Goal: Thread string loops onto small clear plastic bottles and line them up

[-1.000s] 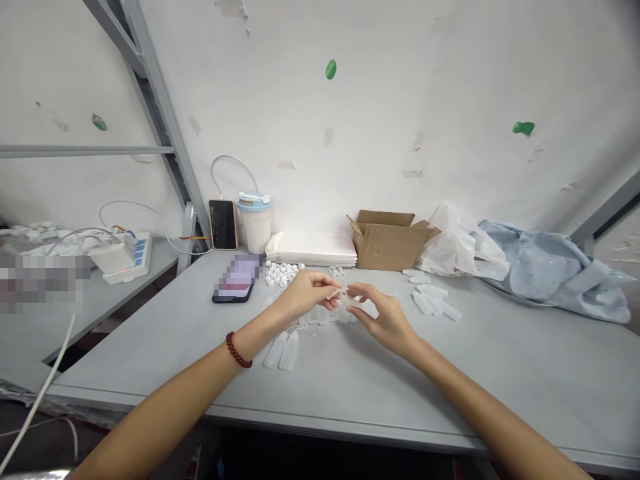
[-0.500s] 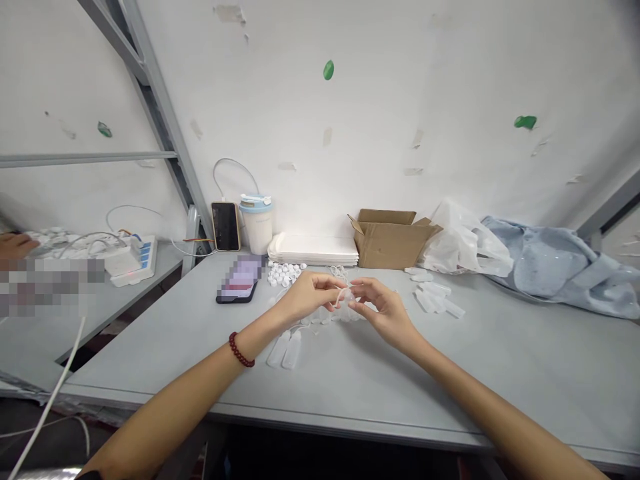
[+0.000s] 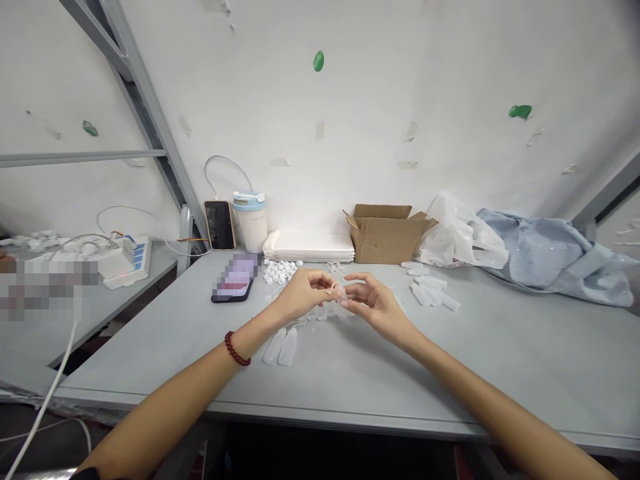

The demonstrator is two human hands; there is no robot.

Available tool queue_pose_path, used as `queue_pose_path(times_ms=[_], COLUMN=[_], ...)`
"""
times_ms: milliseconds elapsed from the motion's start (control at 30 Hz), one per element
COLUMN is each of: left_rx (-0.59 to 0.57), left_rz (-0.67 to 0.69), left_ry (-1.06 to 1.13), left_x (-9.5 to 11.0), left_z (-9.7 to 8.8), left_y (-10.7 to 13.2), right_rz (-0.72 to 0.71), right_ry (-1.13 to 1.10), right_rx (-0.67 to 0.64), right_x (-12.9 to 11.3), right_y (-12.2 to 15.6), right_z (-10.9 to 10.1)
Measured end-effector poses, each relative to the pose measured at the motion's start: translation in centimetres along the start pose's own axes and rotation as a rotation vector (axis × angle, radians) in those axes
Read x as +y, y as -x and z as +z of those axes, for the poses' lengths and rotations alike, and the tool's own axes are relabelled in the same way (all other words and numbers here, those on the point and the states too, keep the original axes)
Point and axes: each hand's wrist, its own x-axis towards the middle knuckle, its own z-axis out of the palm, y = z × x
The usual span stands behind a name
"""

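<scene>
My left hand (image 3: pixel 303 291) and my right hand (image 3: pixel 373 301) meet above the middle of the grey table (image 3: pixel 350 373). Between their pinched fingertips sits a small clear plastic bottle (image 3: pixel 342 296) with a thin white loop at it. The left fingers pinch the white loop; the right fingers hold the bottle. Below the hands lies a row of similar clear bottles (image 3: pixel 320 313), and two more bottles (image 3: pixel 281 347) lie nearer me. A red bead bracelet (image 3: pixel 236 349) is on my left wrist.
White caps (image 3: pixel 280 271) lie behind the hands, next to a black phone (image 3: pixel 234 280). Further bottles (image 3: pixel 431 293) lie to the right. At the wall stand a phone on charge (image 3: pixel 220 225), a white jar (image 3: pixel 250 221), stacked white sheets (image 3: pixel 310 247), a cardboard box (image 3: pixel 387 233), a plastic bag (image 3: pixel 460 237) and blue cloth (image 3: pixel 550 257). A power strip (image 3: pixel 125 261) sits left.
Both hands stay together over the table, working the small bottle and loop; the fingers have closed in slightly. The view has shifted a little.
</scene>
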Motion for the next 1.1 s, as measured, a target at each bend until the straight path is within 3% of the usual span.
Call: queue_pose_path(times_ms=[167, 367, 500, 667, 733, 833, 933, 1100], left_rx=[0.088, 0.102, 0.083, 0.048, 0.071, 0.097, 0.018, -0.044], left_rz=[0.02, 0.035, 0.027, 0.076, 0.151, 0.371, 0.611, 0.699], left_ry=[0.016, -0.03, -0.021, -0.157, -0.286, -0.487, -0.636, -0.753], left_x=[0.1, 0.5, 0.5, 0.4, 0.5, 0.5, 0.4, -0.1], left_z=[0.4, 1.2, 1.2, 0.4, 0.1, -0.1, -0.1, 0.2], left_y=[0.0, 0.5, 0.6, 0.5, 0.6, 0.9, 1.1, 1.3], right_rz=[-0.215, -0.338, -0.241, 0.007, 0.101, 0.183, 0.229, 0.258], right_ry=[0.436, 0.507, 0.428, 0.172, 0.028, -0.156, -0.285, -0.336], right_rx=[0.103, 0.101, 0.088, 0.08, 0.063, 0.003, -0.039, -0.081], right_x=[1.0, 0.9, 0.2, -0.7, -1.0, -1.4, -1.4, -1.5], right_y=[0.2, 0.4, 0.4, 0.2, 0.1, -0.1, -0.1, -0.1], right_z=[-0.1, 0.3, 0.4, 0.0, -0.1, -0.3, -0.3, -0.4])
